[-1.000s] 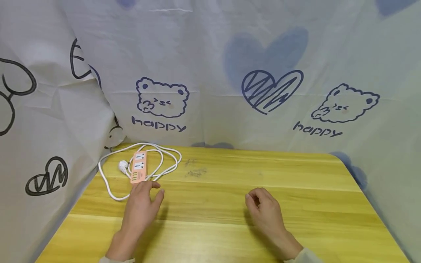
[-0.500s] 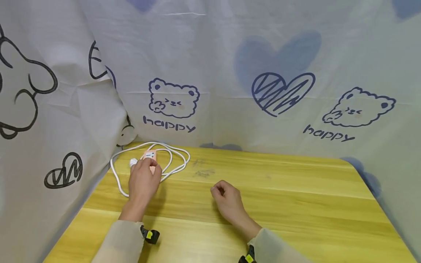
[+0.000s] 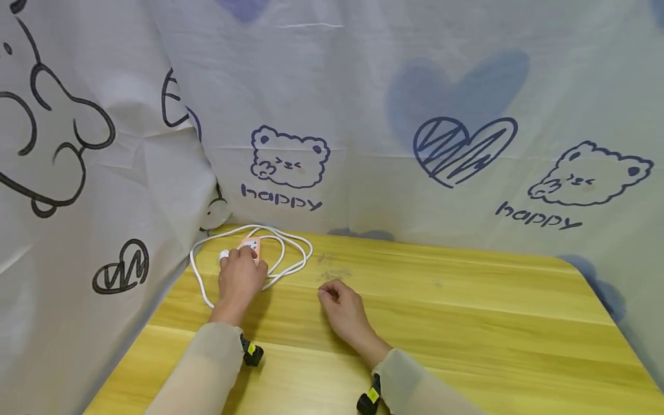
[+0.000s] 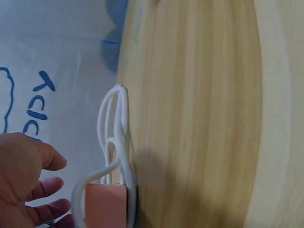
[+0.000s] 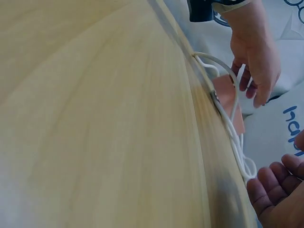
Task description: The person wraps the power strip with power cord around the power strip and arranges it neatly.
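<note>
An orange power strip (image 3: 253, 242) with white sockets lies at the table's back left, inside loops of its white cord (image 3: 309, 253). My left hand (image 3: 241, 281) hovers over the strip and hides much of it in the head view. Its fingers are spread and loosely bent, and the left wrist view has them beside the strip (image 4: 105, 205) with a gap between. Part of the round white plug (image 3: 224, 254) shows beside the left fingers. My right hand (image 3: 346, 316) is held over the table right of the cord, fingers loosely curled and nothing in them.
The wood-grained table (image 3: 441, 334) stretches to the right, with faint dark marks (image 3: 334, 275) near the cord loops. A printed white cloth (image 3: 363, 190) hangs along the back edge and the left side. Small black wrist cameras (image 3: 252, 353) sit by both sleeves.
My left hand has moved forward from in front of the strip to over it. My right hand has moved left toward the cord. The head view has swung slightly left.
</note>
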The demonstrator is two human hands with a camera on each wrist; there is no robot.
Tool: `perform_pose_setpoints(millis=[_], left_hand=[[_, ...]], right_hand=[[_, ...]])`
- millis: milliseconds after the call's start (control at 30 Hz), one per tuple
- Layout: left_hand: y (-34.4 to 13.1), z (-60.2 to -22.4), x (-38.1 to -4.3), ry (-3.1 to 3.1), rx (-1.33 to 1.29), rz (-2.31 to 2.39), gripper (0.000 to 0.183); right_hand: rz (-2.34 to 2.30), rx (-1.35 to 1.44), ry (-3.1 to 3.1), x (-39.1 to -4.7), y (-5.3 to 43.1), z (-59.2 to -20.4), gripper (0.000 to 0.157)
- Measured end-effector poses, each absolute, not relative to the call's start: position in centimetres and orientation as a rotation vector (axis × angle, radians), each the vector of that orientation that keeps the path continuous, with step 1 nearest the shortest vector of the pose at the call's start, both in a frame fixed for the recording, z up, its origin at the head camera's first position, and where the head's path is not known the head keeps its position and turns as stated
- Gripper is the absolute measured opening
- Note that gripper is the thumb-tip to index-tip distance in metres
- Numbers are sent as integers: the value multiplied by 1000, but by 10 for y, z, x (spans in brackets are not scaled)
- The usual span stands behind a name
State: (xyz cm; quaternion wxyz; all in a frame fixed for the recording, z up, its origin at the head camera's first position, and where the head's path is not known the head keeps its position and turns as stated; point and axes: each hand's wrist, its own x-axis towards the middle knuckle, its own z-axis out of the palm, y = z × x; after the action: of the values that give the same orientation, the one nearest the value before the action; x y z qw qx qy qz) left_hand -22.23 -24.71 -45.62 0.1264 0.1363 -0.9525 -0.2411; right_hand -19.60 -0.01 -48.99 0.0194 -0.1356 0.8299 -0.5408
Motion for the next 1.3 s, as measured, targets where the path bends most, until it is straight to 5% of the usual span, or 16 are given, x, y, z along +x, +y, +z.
perform_pose_setpoints(millis=[533, 767, 1300], left_hand=[[-248, -471, -235, -2914, 623, -774, 66], [-253, -468, -240, -3000, 705, -759, 83], [-238, -442, -224, -2733, 568, -773, 56]], right_hand=[[-1607, -519, 2463, -191, -5, -497, 64], [-1618, -534, 2461, -192, -9, -497, 61], [-1617, -534, 2437, -192, -9, -489, 67]])
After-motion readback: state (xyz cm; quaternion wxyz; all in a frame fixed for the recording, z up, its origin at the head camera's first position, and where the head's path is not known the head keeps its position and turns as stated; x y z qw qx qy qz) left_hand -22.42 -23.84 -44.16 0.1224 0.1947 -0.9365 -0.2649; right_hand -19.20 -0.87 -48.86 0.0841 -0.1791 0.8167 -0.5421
